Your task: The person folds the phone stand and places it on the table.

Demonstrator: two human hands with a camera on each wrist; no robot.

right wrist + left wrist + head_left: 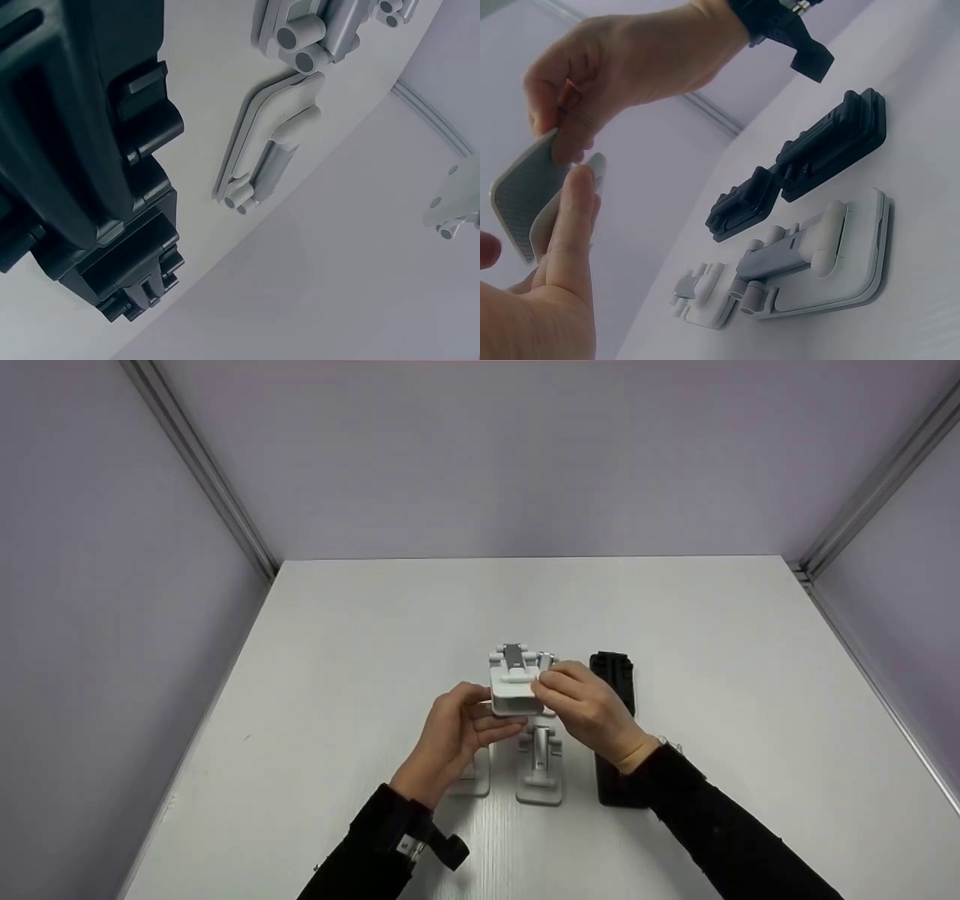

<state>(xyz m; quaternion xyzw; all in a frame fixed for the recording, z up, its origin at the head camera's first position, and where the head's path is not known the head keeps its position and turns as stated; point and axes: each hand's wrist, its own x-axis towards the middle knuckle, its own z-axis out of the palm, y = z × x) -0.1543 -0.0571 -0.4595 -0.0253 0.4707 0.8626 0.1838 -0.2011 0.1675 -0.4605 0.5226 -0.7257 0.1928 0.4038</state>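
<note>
Both hands hold a white folding phone stand [516, 690] above the table. The left hand [457, 727] has its thumb by the stand's left side and its fingers beneath. On the other side, the right hand [589, 709] pinches the stand's right edge between thumb and fingers. In the left wrist view, two grey-faced plates of the stand [529, 199] lie at an angle with a gap between them. The right wrist view catches only part of a white piece [457, 195] at its right edge; neither hand shows there.
Below the hands lies a folded white phone stand [540, 776], with another white stand [472, 784] partly hidden by the left hand. One more white stand [547, 660] is behind the held one. Black folding stands [615, 679] line the right side, partly under the right forearm.
</note>
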